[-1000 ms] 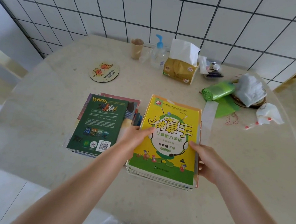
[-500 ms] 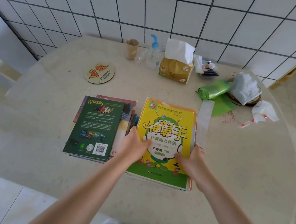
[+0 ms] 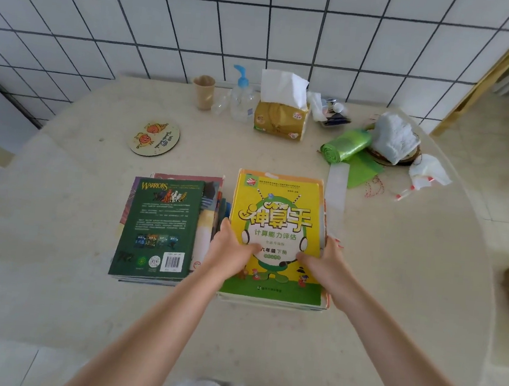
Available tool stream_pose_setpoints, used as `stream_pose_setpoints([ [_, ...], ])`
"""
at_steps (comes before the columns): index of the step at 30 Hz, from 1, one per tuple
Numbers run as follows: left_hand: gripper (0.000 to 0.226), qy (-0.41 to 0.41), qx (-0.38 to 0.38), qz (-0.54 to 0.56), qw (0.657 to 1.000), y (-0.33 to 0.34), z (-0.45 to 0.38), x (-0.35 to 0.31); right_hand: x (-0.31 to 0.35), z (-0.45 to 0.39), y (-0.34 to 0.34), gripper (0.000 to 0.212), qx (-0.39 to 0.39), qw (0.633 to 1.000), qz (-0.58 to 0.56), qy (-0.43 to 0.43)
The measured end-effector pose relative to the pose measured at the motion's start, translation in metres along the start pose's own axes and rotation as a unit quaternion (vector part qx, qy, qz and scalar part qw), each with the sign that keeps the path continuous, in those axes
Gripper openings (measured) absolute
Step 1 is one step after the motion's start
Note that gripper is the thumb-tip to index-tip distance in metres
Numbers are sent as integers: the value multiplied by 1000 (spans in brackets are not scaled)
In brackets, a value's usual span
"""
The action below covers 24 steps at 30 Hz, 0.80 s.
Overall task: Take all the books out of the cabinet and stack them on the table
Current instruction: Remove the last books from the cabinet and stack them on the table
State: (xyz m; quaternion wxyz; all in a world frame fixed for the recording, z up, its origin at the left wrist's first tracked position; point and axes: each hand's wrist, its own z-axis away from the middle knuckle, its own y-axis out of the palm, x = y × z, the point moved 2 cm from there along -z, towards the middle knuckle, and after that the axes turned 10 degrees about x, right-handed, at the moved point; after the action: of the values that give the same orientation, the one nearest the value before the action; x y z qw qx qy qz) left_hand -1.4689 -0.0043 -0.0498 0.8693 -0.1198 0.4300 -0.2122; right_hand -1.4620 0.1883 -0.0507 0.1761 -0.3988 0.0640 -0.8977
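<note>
Head view shows you the tabletop (image 3: 263, 335) first, broad and pale, with two stacks of books near its middle. The larger stack, topped by the yellow workbook (image 3: 277, 214), lies at about 12 o'clock from your forearms; the second stack, topped by the green paperback (image 3: 162, 224), sits just beside it at its 9 o'clock, edges nearly touching.

Judge the yellow stack as several thin softcover books: flexible, glossy, likely to slide on each other, and moderately heavy taken together. If you shift it, take it by both long sides low down, so the bottom book comes along too; a grip on the cover alone would probably bend it.

Your left hand (image 3: 231, 248) clasps the stack's 9 o'clock edge, thumb laid over the cover and fingers tucked down the side between the two stacks. Your right hand (image 3: 323, 259) mirrors it at the 3 o'clock edge, thumb on the cover, fingers curled round the side. Both sit in the near half of the book.

The cabinet is out of view, so you cannot tell what remains inside.
</note>
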Motion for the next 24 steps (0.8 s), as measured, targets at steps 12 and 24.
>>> stream_pose_setpoints([
  [12,84,190,-28,-267,944,2,31,-2,-22,89,26,58,-216,966,93,-106],
  [24,34,466,176,-217,839,73,140,2,-130,216,76,39,-438,896,-13,-74],
])
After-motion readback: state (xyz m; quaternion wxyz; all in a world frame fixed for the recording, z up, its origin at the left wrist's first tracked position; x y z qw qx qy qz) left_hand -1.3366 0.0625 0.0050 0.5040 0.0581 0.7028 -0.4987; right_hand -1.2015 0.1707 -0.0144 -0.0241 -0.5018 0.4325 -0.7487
